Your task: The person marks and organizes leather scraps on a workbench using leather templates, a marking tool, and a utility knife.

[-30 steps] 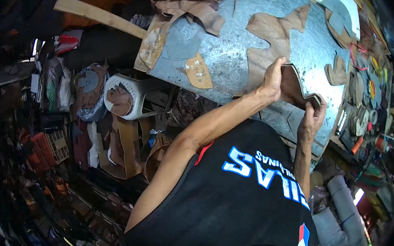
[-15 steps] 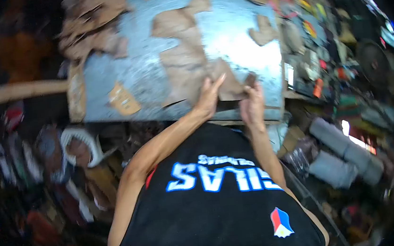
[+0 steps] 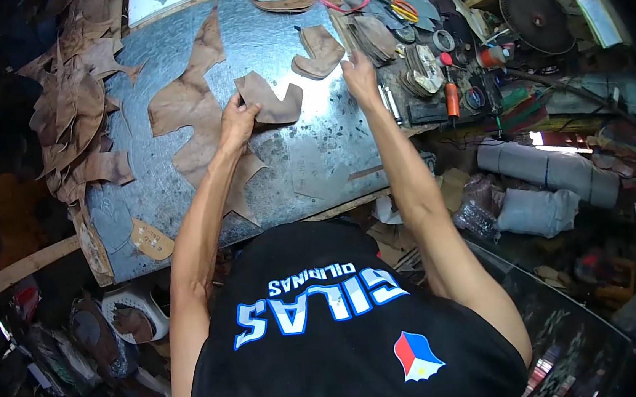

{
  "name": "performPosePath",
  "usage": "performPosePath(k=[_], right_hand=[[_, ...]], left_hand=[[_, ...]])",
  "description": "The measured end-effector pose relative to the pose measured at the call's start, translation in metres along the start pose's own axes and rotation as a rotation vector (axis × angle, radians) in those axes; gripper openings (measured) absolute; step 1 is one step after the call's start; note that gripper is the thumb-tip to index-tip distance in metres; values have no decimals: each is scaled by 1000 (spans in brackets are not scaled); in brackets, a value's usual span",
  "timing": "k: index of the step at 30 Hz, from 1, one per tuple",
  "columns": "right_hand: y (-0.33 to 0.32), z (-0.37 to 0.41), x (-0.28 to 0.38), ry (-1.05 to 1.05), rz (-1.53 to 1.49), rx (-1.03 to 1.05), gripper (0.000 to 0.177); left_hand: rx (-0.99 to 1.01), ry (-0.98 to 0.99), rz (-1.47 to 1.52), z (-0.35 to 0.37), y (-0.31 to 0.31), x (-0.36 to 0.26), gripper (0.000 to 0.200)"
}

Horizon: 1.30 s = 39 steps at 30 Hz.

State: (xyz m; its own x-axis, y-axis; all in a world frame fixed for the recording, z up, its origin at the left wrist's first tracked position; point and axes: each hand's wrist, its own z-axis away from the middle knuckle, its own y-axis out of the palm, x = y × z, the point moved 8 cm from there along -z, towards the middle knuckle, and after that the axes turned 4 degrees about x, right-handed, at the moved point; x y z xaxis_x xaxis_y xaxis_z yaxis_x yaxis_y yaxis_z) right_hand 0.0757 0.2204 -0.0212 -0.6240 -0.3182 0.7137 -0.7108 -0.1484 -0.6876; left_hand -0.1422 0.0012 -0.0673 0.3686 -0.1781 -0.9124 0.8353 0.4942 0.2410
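- The hold is changing: we are now keeping the curved brown piece (image 3: 274,102) in only our left hand (image 3: 238,123), while our right hand (image 3: 361,78) is working apart from it.
- Our left fingers are clamping on that piece's left edge, with the thumb lying over its face. This is probably leaving its right end less steady, since 1 hand is bearing it.
- The held piece is opening out broad side up over the middle of the worktop (image 3: 270,23), just to the right of the large brown sheet (image 3: 185,104).
- Our right hand is reaching over the right edge, between the notched brown piece (image 3: 319,51) and the brown stack (image 3: 373,38). We cannot tell whether its fingers are closing on anything.
- The notched piece is lying beyond the held one, to its right, and the 2 are sitting apart.
- A pile of brown scraps (image 3: 73,119) is covering the far left, with a tan pattern (image 3: 152,240) resting at the near left.
- On the right, yellow-handled scissors (image 3: 403,11), a tape roll (image 3: 443,40) and an orange-handled tool (image 3: 452,100) are lying among other supplies.
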Motion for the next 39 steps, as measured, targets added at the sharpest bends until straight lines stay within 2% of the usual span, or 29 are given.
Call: performPosePath(k=[2, 5, 7, 9, 12, 14, 15, 16, 17, 18, 19, 20, 22, 24, 26, 28, 30, 32, 35, 39], right_hand=[[9, -22, 7, 152, 190, 174, 54], [22, -43, 13, 103, 309, 234, 57], [32, -46, 11, 57, 315, 187, 58], [37, -50, 4, 12, 327, 145, 59], [42, -58, -3, 89, 226, 241, 54], [43, -54, 12, 151, -164, 387, 47], [27, -44, 34, 39, -93, 249, 41], [14, -26, 70, -173, -57, 184, 39], [0, 1, 106, -383, -20, 113, 37], [-9, 34, 138, -491, -77, 120, 31], [-3, 62, 149, -517, -182, 98, 25], [-9, 93, 176, -606, -236, 117, 29], [-7, 132, 200, -571, -199, 200, 30], [-12, 155, 210, -593, -246, 158, 32], [-14, 167, 211, -550, -322, 148, 33], [-14, 173, 208, -507, -387, 146, 34], [-21, 182, 213, -607, -227, 72, 37], [-24, 188, 214, -569, -262, 120, 40], [-28, 195, 211, -500, -324, 101, 51], [-23, 210, 208, -436, -346, 100, 54]], left_hand=[[-37, -3, -62, 0, -5, -1, 58], [-40, 2, -83, 7, -9, 0, 69], [-174, 132, -434, 22, -19, -14, 77], [-195, 117, -492, 34, -22, -23, 79], [-170, 123, -505, 49, -12, -58, 81], [-146, 257, -298, 49, -5, -75, 81], [-111, 246, -226, 53, 4, -90, 84], [-113, 247, -226, 51, 4, -97, 84], [-72, 254, -85, 46, 7, -100, 88], [-24, 262, 55, 41, 12, -104, 91], [-18, 270, 147, 38, 18, -109, 98], [1, 276, 146, 37, 24, -112, 98], [-3, 230, 240, 42, 27, -111, 98], [-20, 198, 168, 47, 22, -104, 87], [-18, 233, 272, 52, 17, -89, 77], [63, 175, 398, 63, 27, -82, 65], [78, 145, 448, 72, 30, -82, 49], [82, 191, 386, 75, 27, -84, 40], [114, 219, 424, 80, 26, -89, 30], [181, 251, 456, 90, 28, -100, 25]])
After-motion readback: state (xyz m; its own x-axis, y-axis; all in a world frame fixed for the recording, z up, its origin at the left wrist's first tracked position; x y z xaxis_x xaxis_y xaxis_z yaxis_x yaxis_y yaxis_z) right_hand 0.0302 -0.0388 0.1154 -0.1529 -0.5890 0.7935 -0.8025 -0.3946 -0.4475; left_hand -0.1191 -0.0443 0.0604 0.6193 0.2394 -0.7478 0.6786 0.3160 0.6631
